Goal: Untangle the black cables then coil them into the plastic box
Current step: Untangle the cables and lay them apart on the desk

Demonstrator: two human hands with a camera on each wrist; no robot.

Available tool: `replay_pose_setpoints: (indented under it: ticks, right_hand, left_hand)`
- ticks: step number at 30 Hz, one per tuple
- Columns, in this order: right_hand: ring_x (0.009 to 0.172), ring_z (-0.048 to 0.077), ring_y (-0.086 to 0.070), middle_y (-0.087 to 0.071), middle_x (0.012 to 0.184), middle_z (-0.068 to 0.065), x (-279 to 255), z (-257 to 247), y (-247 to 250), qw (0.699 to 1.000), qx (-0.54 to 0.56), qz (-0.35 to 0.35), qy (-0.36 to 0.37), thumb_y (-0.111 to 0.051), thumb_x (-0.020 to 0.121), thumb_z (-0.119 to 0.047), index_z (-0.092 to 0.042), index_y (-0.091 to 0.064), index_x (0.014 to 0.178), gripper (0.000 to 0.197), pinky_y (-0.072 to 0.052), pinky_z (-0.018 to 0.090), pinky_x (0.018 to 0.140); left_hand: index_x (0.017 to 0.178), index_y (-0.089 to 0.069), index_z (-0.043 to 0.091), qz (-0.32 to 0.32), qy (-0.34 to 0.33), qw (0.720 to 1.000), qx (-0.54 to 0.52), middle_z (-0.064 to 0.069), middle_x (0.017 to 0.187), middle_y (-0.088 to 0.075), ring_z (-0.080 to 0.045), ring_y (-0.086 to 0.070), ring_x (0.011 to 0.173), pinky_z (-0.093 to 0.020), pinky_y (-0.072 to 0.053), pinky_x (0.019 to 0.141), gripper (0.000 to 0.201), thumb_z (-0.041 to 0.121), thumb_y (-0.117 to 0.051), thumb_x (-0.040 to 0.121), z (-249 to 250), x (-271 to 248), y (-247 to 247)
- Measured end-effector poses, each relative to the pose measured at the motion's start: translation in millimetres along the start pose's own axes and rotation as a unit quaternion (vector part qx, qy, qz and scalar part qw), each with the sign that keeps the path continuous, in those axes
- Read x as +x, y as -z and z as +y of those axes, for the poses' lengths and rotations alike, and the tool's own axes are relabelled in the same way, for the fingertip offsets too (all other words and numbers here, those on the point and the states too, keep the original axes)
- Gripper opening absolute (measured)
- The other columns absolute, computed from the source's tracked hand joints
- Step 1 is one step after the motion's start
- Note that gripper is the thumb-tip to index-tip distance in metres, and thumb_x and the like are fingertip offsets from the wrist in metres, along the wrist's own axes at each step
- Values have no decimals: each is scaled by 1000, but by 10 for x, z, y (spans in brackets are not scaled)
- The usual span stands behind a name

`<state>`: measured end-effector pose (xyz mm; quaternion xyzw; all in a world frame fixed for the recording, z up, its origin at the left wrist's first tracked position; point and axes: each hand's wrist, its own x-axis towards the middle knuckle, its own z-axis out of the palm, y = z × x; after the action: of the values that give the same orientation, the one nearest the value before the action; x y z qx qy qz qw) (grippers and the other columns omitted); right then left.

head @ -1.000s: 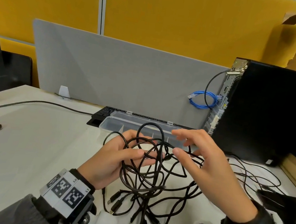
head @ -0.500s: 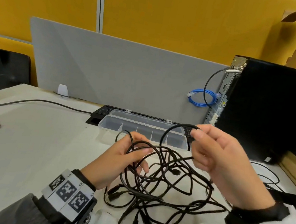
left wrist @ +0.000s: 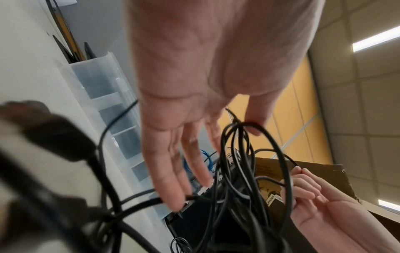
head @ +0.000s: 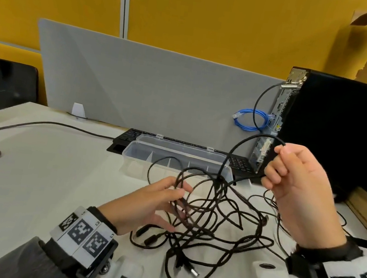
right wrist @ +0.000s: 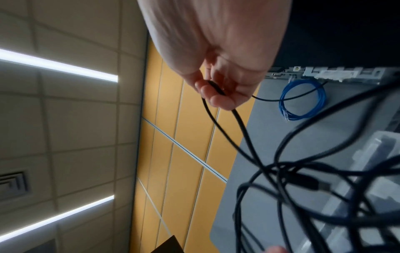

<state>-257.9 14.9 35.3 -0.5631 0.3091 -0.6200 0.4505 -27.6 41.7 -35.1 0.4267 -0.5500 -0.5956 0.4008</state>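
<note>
Several thin black cables [head: 209, 216] lie knotted on the white tabletop [head: 29, 175] in front of the clear plastic compartment box [head: 174, 161]. The right hand [head: 293, 191] pinches one raised strand; the left hand [head: 148, 205], fingers loosely straight, steadies loops. They look light and limp, so taking hold near a plug seems wisest.

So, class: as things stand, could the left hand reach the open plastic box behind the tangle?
Probably yes. The plastic box sits open just beyond the left hand, nothing solid between. But loops of the black cables hang over its fingers, so the tangle would drag along.
</note>
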Motion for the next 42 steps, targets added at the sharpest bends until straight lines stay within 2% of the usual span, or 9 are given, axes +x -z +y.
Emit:
replay_pose_setpoints:
  ticks: [4, 12, 16, 19, 24, 29, 34, 38, 42]
  right_hand:
    - [52, 7, -40, -39, 60, -6, 46, 73, 58, 1000, -18, 20, -6, -37, 99, -16, -16, -49, 92, 14, -43, 19, 49]
    - [63, 13, -55, -53, 72, 4, 99, 331, 117, 971, -204, -76, -96, -31, 101, -18, -14, -52, 95, 21, -52, 29, 63]
    - [65, 14, -53, -53, 73, 3, 122, 372, 155, 953, -281, -90, -67, -31, 101, -15, -17, -55, 96, 25, -52, 39, 73]
    - [90, 12, -53, -52, 99, -2, 138, 422, 210, 904, -420, -78, 0, -40, 97, -21, -27, -49, 116, 21, -50, 43, 89]
    - [127, 9, -33, -29, 136, -3, 31, 477, 105, 881, -458, -120, -7, -54, 88, -41, -42, -13, 140, 66, -38, 34, 100]
    - [116, 0, -28, -37, 119, -17, -190, 439, -172, 842, -480, -119, 216, -42, 85, -56, -40, -52, 111, 32, -31, 20, 92]
    - [112, -6, -31, -36, 114, -25, -272, 451, -214, 784, -536, -303, 80, -40, 81, -63, -44, -53, 106, 35, -31, 21, 96]
    - [91, -5, -47, -47, 100, -18, -185, 430, -101, 849, -477, -214, 72, -57, 85, -45, -37, -42, 95, 20, -38, 7, 74]
    - [60, 1, -50, -61, 70, -8, -184, 441, -105, 801, -555, -222, -28, -51, 82, -59, -30, -57, 78, 30, -40, 15, 58]
  left_hand:
    - [119, -55, 24, -13, 55, 998, 42, -4, 109, -67, -20, -65, 98, -32, -52, 84, 57, 66, -39, 84, -47, 27, 51]
    - [107, -58, 24, -62, 55, 979, 187, 10, 73, -67, -5, -51, 61, -17, -44, 70, 22, 8, -50, 94, -94, 18, 42]
    - [110, -61, 19, -2, 30, 987, 158, 4, 79, -66, -7, -46, 53, -16, -43, 63, 22, 11, -47, 96, -89, 23, 134]
    - [110, -62, 19, 31, 2, 991, 134, 3, 81, -66, -7, -45, 51, -13, -44, 60, 23, 12, -44, 97, -85, 24, 134]
    - [113, -62, 15, 62, -25, 998, -4, 1, 80, -63, -9, -50, 57, -38, -55, 70, 25, 11, -43, 97, -21, 3, 113]
    - [115, -60, 12, 55, -31, 990, -124, -2, 82, -63, -10, -53, 58, -54, -55, 78, 25, 10, -45, 95, 28, -1, 114]
    - [115, -58, 16, 85, -46, 982, -162, 2, 75, -59, -8, -43, 53, -50, -57, 71, 25, 10, -44, 96, 72, -8, 103]
    - [113, -59, 20, 143, -46, 977, -154, 2, 73, -56, -8, -39, 52, -41, -58, 63, 23, 11, -44, 97, 95, -11, 133]
    - [112, -59, 20, 144, -49, 972, -178, 0, 74, -55, -7, -36, 47, -45, -58, 66, 24, 10, -43, 97, 78, 0, 130]
